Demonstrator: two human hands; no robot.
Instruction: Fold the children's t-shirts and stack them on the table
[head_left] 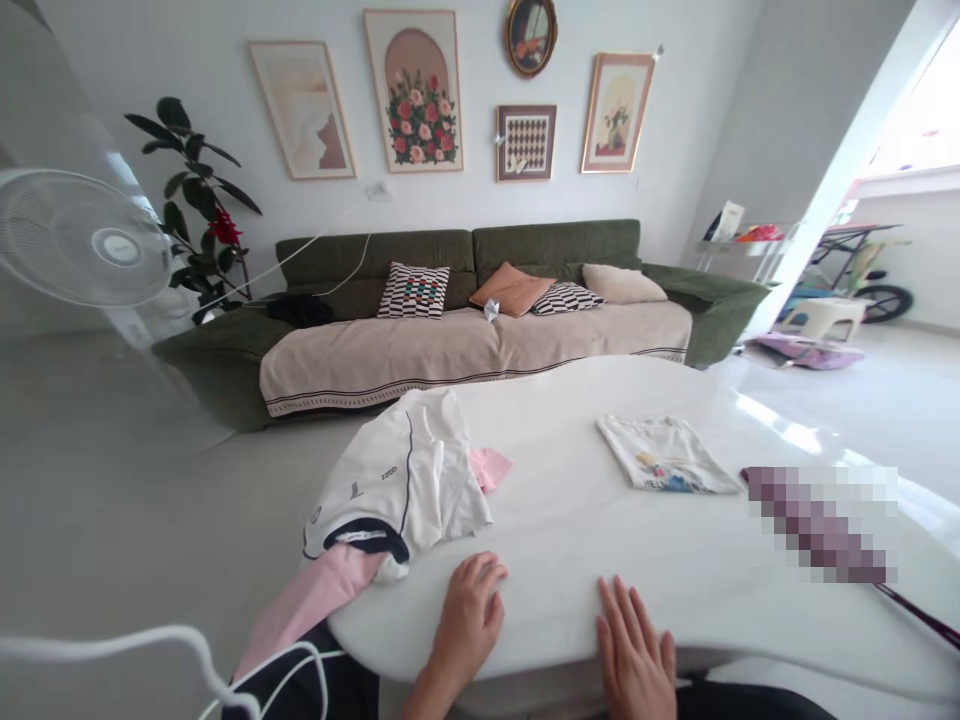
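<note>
My left hand (471,612) rests at the near edge of a white table (540,540), its fingers lightly bent and holding nothing. To its right my right hand (636,645) lies palm down on the tabletop, fingers stretched out and empty. Just beyond my left hand is a crumpled white shirt (442,490) with dark trim and small dark lettering. Pink cloth (330,590) shows from under the shirt and hangs over the table edge. Farther off on the right, a folded white T-shirt (667,455) with a coloured print lies flat, touched by neither hand.
A long purple thing (817,530), blurred by pixelation, lies on the table's right with a dark strap. White cable (180,635) loops at the lower left. A fan (120,245) stands left, and a green sofa (375,250) with cushions is behind the table.
</note>
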